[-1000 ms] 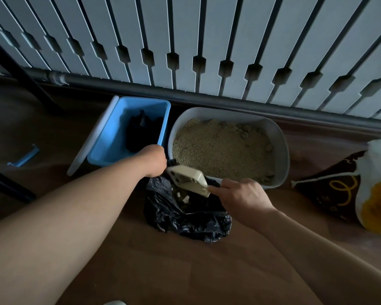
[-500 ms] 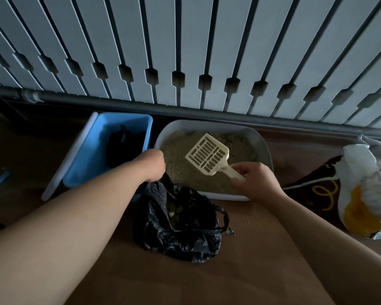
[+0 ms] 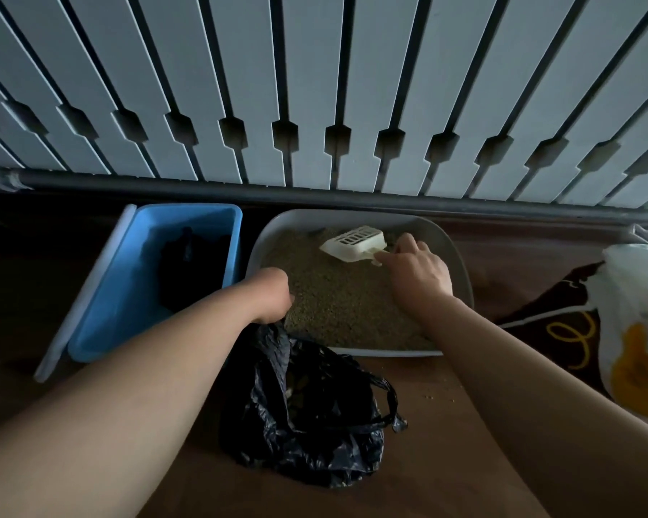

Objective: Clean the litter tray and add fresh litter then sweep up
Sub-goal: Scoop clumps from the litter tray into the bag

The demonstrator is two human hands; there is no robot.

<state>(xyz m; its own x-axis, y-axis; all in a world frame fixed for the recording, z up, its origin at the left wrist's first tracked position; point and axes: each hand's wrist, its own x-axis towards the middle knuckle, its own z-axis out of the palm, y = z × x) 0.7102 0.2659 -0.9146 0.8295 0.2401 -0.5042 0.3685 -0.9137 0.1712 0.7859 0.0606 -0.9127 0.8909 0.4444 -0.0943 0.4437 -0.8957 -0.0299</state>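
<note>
From my remote seat, the pale slatted wall (image 3: 315,87) fills the upper half of the head view, with a dark pipe (image 3: 240,190) running along its foot. Below it lies the brown wooden floor (image 3: 446,461).

The litter tray (image 3: 315,217) sits on the floor against the pipe, filled with tan litter (image 3: 345,293). Just to its left stands a blue bin (image 3: 128,312) with something dark inside that I cannot make out, and a pale lid (image 3: 87,293) leans on its left side. In front of the tray's near left corner slumps a black bag (image 3: 315,416), mouth open. A printed sack (image 3: 629,349) – white, brown and yellow – lies to the right.

My left-hand grip (image 3: 272,295) hovers over the tray's near left corner, fingers curled under and closed on the bag's top edge, holding it up. My right-hand grip (image 3: 416,272) is closed around the handle of the cream scoop (image 3: 354,245), whose slotted head points left over the far part of the litter – I cannot tell whether it touches. A few loose grains (image 3: 438,398) dot the floor before the tray.
</note>
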